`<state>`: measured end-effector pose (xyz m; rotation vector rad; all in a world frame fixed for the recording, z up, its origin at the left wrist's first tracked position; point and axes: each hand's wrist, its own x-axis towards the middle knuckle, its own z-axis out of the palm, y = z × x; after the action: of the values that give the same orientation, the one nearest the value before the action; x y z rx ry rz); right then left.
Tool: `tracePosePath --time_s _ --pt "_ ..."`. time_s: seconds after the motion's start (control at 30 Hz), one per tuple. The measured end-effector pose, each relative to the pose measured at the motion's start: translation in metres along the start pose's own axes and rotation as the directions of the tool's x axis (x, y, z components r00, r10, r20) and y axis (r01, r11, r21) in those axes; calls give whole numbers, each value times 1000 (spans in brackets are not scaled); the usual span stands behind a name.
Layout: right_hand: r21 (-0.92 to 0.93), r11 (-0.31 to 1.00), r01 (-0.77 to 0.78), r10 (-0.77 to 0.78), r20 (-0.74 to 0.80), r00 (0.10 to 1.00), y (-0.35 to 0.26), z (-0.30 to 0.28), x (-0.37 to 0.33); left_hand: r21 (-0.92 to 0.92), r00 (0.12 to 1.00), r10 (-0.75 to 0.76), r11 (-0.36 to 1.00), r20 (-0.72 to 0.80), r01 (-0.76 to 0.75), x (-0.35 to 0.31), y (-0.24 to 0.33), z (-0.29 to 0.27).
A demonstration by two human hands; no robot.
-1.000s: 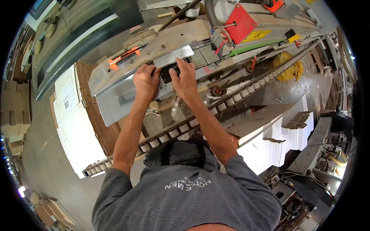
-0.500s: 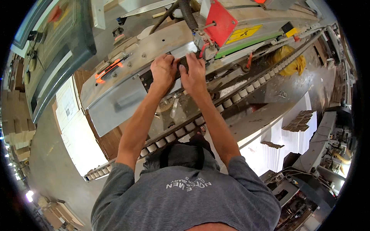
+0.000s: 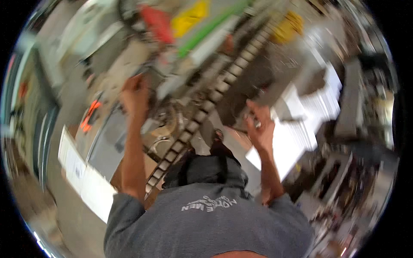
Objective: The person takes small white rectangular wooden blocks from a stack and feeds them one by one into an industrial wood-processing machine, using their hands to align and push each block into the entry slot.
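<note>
My left hand stays over the beige machine bed, its fingers curled in; what they grip, if anything, is blurred and hidden. Away from the machine, my right hand is held out to the right with fingers apart, beyond the roller track. A small pale spot shows among its fingers, too blurred to name. Left of my left hand, an orange-and-black hand tool lies on the bed. A grey metal panel slopes down beside my left forearm.
A track of pale blocks crosses diagonally before my body. Stacked white sheets stand at right, with a yellow bag-like thing farther off. A red plate and green strip mark the machine. White cardboard lies at left.
My right hand has left the machine and swung right, toward the white sheets. My left hand remains at the machine. The whole view has turned right and blurred.
</note>
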<state>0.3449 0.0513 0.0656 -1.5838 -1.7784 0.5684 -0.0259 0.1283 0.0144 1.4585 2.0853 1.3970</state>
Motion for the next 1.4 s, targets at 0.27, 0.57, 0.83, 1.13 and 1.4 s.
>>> tracePosePath --time_s 0.27,0.57,0.83,1.13,1.4 --pt "-591 766 -253 132 -241 961 128 -175 -40 -25 985 149 989 86 -147 -62 -29 -40" --pt "-479 770 -421 416 -123 901 163 -179 -41 4 988 146 989 58 -147 -92 -12 -39" --pt "-325 911 255 -236 97 967 74 -93 -1 -63 1000 8 998 -21 -9 -118 15 -63" --pt "178 630 756 -729 471 497 -141 183 77 -17 963 -182 983 -201 182 -158 -9 -145" --pt "89 577 812 -802 251 542 -183 252 58 56 931 -124 987 -343 152 -157 -44 -177"
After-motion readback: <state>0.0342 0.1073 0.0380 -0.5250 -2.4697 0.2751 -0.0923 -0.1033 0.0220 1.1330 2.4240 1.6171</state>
